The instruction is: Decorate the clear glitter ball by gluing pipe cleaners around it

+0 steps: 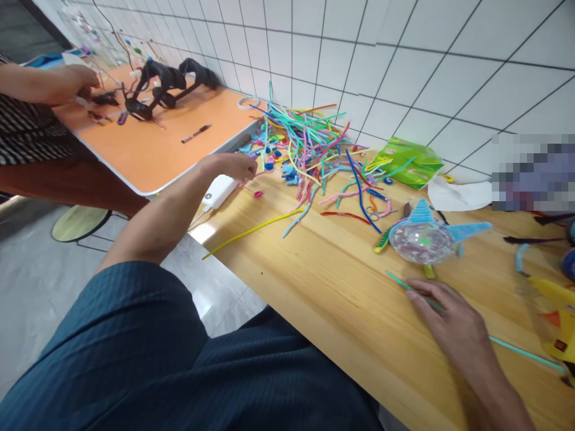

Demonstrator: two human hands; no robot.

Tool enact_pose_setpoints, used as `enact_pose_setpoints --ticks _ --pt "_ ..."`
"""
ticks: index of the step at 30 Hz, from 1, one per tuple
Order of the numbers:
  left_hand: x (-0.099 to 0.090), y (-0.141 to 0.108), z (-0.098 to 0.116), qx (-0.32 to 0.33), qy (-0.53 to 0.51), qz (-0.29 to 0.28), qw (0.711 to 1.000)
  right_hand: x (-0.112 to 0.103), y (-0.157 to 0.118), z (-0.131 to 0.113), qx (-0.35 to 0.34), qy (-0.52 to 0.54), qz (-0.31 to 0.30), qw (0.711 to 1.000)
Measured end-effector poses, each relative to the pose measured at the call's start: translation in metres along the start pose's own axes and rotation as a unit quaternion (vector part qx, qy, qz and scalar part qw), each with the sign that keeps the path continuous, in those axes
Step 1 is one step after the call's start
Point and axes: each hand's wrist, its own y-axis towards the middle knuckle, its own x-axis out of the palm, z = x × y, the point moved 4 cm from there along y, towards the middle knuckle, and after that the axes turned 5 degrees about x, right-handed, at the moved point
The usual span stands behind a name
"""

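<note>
My right hand [451,314] rests low over the wooden table, thumb and fingers closed on a thin teal pipe cleaner [525,349] whose tip sticks out to the left and whose tail runs to the right. Just above it sits a clear plastic fish shape [422,240] with light blue fuzzy fins. My left hand [240,167] is closed at the table's far left end, beside a white power bank [220,191]; a pink pipe cleaner [265,173] shows at its fingertips. Right of that hand lies a tangled heap of coloured pipe cleaners [309,134].
A yellow pipe cleaner [251,232] lies across the left edge of the wooden table [314,287]. Behind are a green packet [406,163] and scissors [372,212]. A yellow tool [554,311] sits far right. Another person's hand [81,81] works over the orange table [166,155].
</note>
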Motion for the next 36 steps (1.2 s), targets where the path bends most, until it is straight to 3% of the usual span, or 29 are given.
enact_pose_setpoints --ticks 3,4,8,13,15,18,20,22,23,26,30,32,34,36 --pt "-0.001 -0.009 -0.003 -0.053 -0.1 -0.064 0.992 0.0 0.0 0.001 -0.004 -0.009 0.0 1.0" --pt "-0.003 -0.011 -0.003 -0.06 -0.123 -0.053 0.989 0.0 0.001 0.002 -0.005 -0.011 0.003 1.0" --pt "-0.019 -0.015 -0.005 -0.045 -0.204 0.034 0.977 0.001 0.001 0.002 -0.008 -0.006 0.01 1.0" --pt "-0.043 -0.019 -0.006 -0.009 -0.301 0.168 0.939 0.0 0.001 0.002 -0.009 -0.003 0.014 1.0" --pt "-0.057 -0.025 0.008 0.031 -0.311 0.212 0.926 0.0 0.0 0.002 -0.011 -0.008 0.016 1.0" --pt "-0.086 -0.043 0.04 0.053 -0.311 0.332 0.889 -0.002 -0.001 -0.005 -0.047 -0.025 0.036 0.998" --pt "-0.097 -0.058 0.069 0.053 -0.377 0.385 0.841 -0.008 -0.003 -0.015 -0.082 -0.05 0.078 0.992" --pt "-0.095 -0.068 0.11 0.134 -0.489 0.374 0.777 -0.019 -0.008 -0.03 -0.114 -0.069 0.138 0.981" --pt "-0.087 -0.071 0.133 0.174 -0.537 0.339 0.753 -0.025 -0.011 -0.037 -0.124 -0.077 0.164 0.976" --pt "-0.035 -0.07 0.2 0.198 -0.618 0.186 0.737 -0.043 -0.023 -0.057 -0.112 -0.096 0.206 0.967" --pt "0.051 -0.063 0.278 0.246 -0.678 -0.01 0.692 -0.045 -0.034 -0.077 -0.058 -0.054 0.148 0.986" --pt "0.082 -0.059 0.306 0.243 -0.701 -0.064 0.668 -0.038 -0.035 -0.086 -0.036 0.0 0.11 0.993" --pt "0.102 -0.055 0.327 0.247 -0.697 -0.093 0.667 -0.028 -0.03 -0.087 0.013 0.088 0.049 0.995" --pt "0.114 -0.05 0.341 0.243 -0.696 -0.113 0.666 -0.03 -0.026 -0.083 0.056 0.147 0.07 0.985"
